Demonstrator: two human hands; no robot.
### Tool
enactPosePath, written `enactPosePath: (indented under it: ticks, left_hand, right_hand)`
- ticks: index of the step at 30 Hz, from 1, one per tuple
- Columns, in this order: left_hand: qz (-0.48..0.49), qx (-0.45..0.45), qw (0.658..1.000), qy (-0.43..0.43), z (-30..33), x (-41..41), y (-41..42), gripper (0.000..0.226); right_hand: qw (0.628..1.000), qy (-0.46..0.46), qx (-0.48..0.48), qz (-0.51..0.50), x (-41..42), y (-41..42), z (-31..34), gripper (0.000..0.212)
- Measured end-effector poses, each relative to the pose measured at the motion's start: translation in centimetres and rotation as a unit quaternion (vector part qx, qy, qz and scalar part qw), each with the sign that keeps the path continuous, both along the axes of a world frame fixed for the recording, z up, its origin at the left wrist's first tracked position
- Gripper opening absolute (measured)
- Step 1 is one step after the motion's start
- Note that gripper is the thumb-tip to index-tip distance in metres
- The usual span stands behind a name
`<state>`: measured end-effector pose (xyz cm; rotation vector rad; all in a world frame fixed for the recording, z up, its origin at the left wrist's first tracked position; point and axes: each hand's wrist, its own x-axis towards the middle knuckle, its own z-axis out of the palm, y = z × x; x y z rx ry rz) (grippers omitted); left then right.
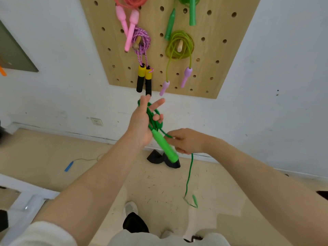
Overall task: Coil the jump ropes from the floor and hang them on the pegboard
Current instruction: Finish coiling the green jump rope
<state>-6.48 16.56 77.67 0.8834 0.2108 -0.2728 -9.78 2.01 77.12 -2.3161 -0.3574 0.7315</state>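
My left hand (142, 121) is raised below the wooden pegboard (213, 50), with several loops of a green jump rope (155, 119) wound around its palm and fingers. One bright green handle (164, 145) hangs from the loops, slanting down to the right. My right hand (186, 141) pinches the loose strand just right of that handle. The strand drops to the floor, where the second green handle (194, 199) lies.
Coiled ropes hang on the pegboard: a pink one (130, 18), a purple one with black-yellow handles (142, 50), a lime one with lilac handles (179, 45), a green one (191, 9). A blue-handled rope (69, 166) and a black object (163, 159) lie by the wall.
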Motion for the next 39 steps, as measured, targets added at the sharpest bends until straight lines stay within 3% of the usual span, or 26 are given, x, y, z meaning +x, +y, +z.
enactPosePath:
  ticks: [2,4,7,10,12,14,17,20,24,27,30,34,37,39]
  left_hand:
    - [0.007,0.164,0.986,0.0,-1.8,0.3,0.2,0.036]
    - [-0.037,0.336,0.941,-0.027,-3.6,0.0,0.8,0.044]
    - [-0.143,0.404,0.903,-0.036,-4.7,-1.2,1.5,0.043]
    - [-0.254,0.314,0.913,-0.058,-3.7,-3.2,1.3,0.044]
    - [-0.311,0.206,0.923,-0.096,-2.4,-4.2,0.9,0.055]
    - [-0.354,0.104,0.922,-0.115,-1.0,-4.4,0.7,0.063]
    - [-0.339,0.022,0.927,-0.161,0.7,-3.8,0.2,0.048]
    - [-0.221,0.023,0.963,-0.153,1.1,-2.7,-0.3,0.046]
    - [-0.084,0.115,0.987,-0.079,-0.7,-1.6,-0.2,0.04]
    - [-0.089,0.277,0.954,-0.078,-2.4,-1.4,0.4,0.046]
    - [-0.155,0.399,0.897,-0.112,-2.4,-2.2,0.7,0.042]
    - [-0.321,0.31,0.888,-0.109,-0.7,-3.9,0.7,0.054]
    - [-0.411,0.156,0.892,-0.107,0.8,-4.6,0.7,0.066]
    - [-0.399,0.052,0.906,-0.134,1.4,-4.5,0.7,0.059]
  right_hand:
    - [0.998,0.014,-0.031,0.056,-0.7,0.2,0.9,0.02]
    - [0.996,-0.015,-0.032,0.077,-1.0,-0.1,2.3,0.021]
    - [0.993,-0.091,0.072,-0.007,-0.7,-1.3,4.5,0.013]
    - [0.948,-0.161,0.205,-0.18,0.6,-2.9,5.0,0.014]
    - [0.922,-0.186,0.214,-0.263,1.5,-3.6,4.2,0.013]
    - [0.921,-0.193,0.183,-0.284,1.9,-3.8,2.8,0.018]
    - [0.951,-0.158,0.137,-0.228,1.2,-2.7,0.5,0.03]
    - [0.982,-0.061,0.101,-0.149,-0.2,-0.8,-0.3,0.034]
    - [1.0,0.013,-0.008,-0.01,-1.3,-0.1,0.3,0.015]
    - [0.998,0.017,-0.012,0.066,-1.9,-0.4,1.8,0.023]
    - [0.995,-0.058,0.076,-0.004,-1.1,-1.0,3.2,0.023]
    - [0.954,-0.138,0.195,-0.182,0.3,-2.9,4.1,0.02]
    - [0.947,-0.112,0.233,-0.191,0.4,-3.6,3.6,0.025]
    - [0.938,-0.088,0.271,-0.197,0.5,-3.2,2.4,0.032]
